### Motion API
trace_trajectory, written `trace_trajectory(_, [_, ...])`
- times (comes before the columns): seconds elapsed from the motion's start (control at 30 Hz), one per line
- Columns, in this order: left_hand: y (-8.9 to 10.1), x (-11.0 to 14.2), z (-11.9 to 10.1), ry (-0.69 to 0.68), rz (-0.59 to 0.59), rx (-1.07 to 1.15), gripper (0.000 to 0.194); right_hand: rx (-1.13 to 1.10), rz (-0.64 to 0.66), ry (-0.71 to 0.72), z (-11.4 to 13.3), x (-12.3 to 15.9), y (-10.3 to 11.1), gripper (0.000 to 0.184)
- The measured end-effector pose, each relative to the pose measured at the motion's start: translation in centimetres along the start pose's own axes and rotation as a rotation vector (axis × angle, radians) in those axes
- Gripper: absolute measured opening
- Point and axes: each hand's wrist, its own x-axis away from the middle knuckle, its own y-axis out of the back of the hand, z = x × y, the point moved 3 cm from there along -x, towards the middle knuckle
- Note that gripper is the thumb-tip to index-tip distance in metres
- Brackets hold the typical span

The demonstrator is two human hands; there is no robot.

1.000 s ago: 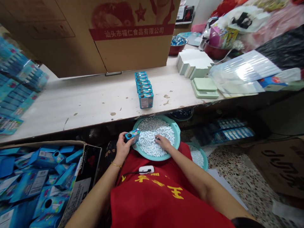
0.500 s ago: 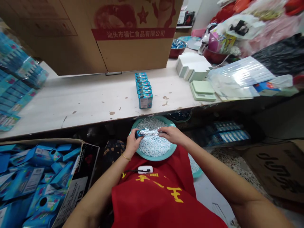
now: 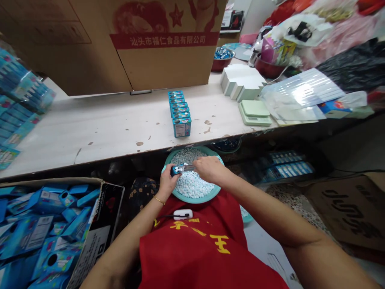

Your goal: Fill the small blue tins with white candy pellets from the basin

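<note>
I see one big brown cardboard carton (image 3: pixel 162 44) with a red printed band standing at the back of the pale, chipped worktop (image 3: pixel 99 128). At lower left one open box (image 3: pixel 60 228) brims with flattened blue packets, too jumbled for me to count, and its left side is cut off by the frame. One round teal plastic basin (image 3: pixel 168 160) sits in the lap below the worktop's edge, heaped with small white-blue pellets (image 3: pixel 192 186) (far too many to count). A second basin to its right is mostly hidden behind the right arm.

On the worktop I count one row of about six small blue boxes (image 3: pixel 179 112) standing upright in line, then one pale green scale (image 3: pixel 255 111) and one stack of white card blanks (image 3: pixel 242 80).

Over the basin, the left hand (image 3: pixel 166 182) has its fingers wrapped round one small blue box (image 3: pixel 177 169), held on its side. The right hand (image 3: pixel 207 168) pinches at that box's open end; its fingertips are closed there, though what lies between them I cannot make out.
</note>
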Motion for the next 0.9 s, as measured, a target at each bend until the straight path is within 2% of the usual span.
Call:
trace_trajectory(0.13, [0.4, 0.0, 1.0, 0.01, -0.015, 0.076, 0.035, 0.004, 0.005, -0.114, -4.9, 1.8, -3.7, 0.024])
trace_trajectory(0.2, [0.8, 0.0, 1.4, 0.009, -0.024, 0.117, 0.035, 0.026, 0.047, -0.205, -7.5, 2.5, -6.7, 0.025])
trace_trajectory(0.27, [1.2, 0.1, 1.8, 0.0, -0.048, 0.155, 0.035, -0.007, 0.085, -0.271, -8.7, 2.2, -10.0, 0.026])
trace_trajectory(0.33, [1.7, 0.3, 2.0, 0.009, -0.076, 0.167, 0.036, -0.092, 0.105, -0.291, -7.9, 0.9, -13.1, 0.028])
trace_trajectory(0.4, [2.1, 0.6, 2.1, 0.037, -0.1, 0.168, 0.038, -0.184, 0.099, -0.277, -5.7, -1.3, -15.7, 0.029])
trace_trajectory(0.5, [2.8, 1.1, 2.1, 0.069, -0.119, 0.185, 0.039, -0.278, 0.069, -0.276, -2.3, -4.4, -18.3, 0.032])
trace_trajectory(0.6, [3.6, 1.5, 1.9, 0.074, -0.128, 0.202, 0.037, -0.371, 0.053, -0.293, -1.7, -5.3, -19.4, 0.034])
trace_trajectory(0.7, [4.2, 1.7, 2.0, 0.086, -0.133, 0.186, 0.036, -0.457, 0.041, -0.293, -3.5, -4.4, -19.3, 0.035])
trace_trajectory(0.8, [4.2, 1.4, 2.3, 0.077, -0.133, 0.183, 0.038, -0.613, -0.025, -0.265, -5.8, -2.7, -17.6, 0.034])
trace_trajectory(0.9, [3.5, 1.0, 2.5, 0.059, -0.131, 0.174, 0.039, -0.69, -0.098, -0.207, -7.1, -1.2, -14.8, 0.033])
